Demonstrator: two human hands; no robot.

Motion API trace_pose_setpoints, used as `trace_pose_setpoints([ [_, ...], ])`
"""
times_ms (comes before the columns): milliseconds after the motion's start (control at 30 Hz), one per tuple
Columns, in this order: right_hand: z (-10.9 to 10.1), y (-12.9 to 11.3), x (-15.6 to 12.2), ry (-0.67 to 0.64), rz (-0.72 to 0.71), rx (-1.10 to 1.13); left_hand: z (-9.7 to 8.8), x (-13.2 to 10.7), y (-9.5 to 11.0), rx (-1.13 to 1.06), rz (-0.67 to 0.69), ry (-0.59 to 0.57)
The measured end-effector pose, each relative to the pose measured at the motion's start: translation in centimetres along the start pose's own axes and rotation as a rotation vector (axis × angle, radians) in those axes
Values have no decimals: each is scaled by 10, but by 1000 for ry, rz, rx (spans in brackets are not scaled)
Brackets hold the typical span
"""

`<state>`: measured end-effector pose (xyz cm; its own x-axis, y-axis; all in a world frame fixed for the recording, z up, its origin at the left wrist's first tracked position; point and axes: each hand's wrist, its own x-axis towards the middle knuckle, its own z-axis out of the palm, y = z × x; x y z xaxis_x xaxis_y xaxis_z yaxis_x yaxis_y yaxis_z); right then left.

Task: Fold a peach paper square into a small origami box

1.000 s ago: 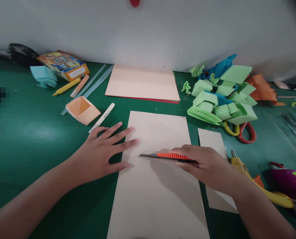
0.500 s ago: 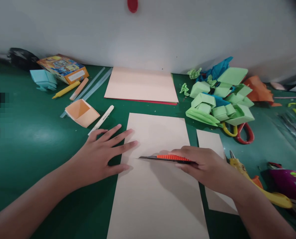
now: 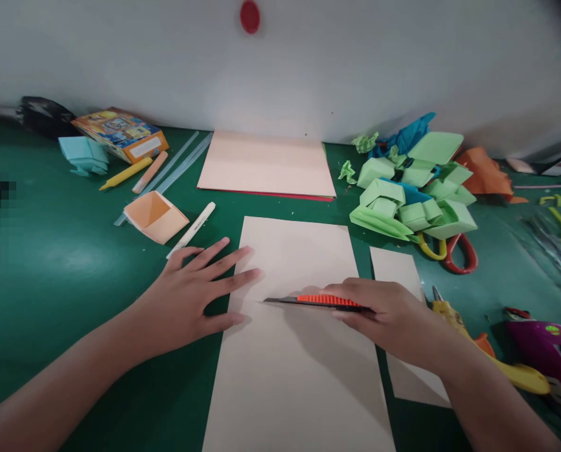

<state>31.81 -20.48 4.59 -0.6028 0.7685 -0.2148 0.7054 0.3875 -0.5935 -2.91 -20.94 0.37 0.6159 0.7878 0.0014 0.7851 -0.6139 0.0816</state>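
Note:
A long pale sheet of paper (image 3: 289, 383) lies on the green table in front of me. My left hand (image 3: 202, 285) rests with fingers spread, its fingertips on the sheet's left edge. In my right hand (image 3: 379, 307) is a box cutter (image 3: 327, 301) with an orange ribbed grip. Its blade points left, and the tip touches the sheet near a faint crosswise line, close to my left fingers. A narrower pale strip of paper (image 3: 397, 270) lies partly beneath my right wrist.
Behind are stacked coloured sheets (image 3: 266, 166). To the left lie a folded peach paper box (image 3: 155, 216), a white marker (image 3: 193, 229) and glue sticks (image 3: 179, 166). At right are green folded paper pieces (image 3: 412, 194), scissors (image 3: 462, 254), a yellow glue gun (image 3: 520, 375) and a purple tool (image 3: 541, 345).
The view has tilted up slightly, so the background sits a little lower. Both hands and the box cutter hold almost the same place on the sheet.

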Motion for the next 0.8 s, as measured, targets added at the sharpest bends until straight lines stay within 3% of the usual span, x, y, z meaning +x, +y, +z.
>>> trace_pose_setpoints([
  [800,-2,0,-1,30,-13,0,-4,0,1,-19,-9,-21],
])
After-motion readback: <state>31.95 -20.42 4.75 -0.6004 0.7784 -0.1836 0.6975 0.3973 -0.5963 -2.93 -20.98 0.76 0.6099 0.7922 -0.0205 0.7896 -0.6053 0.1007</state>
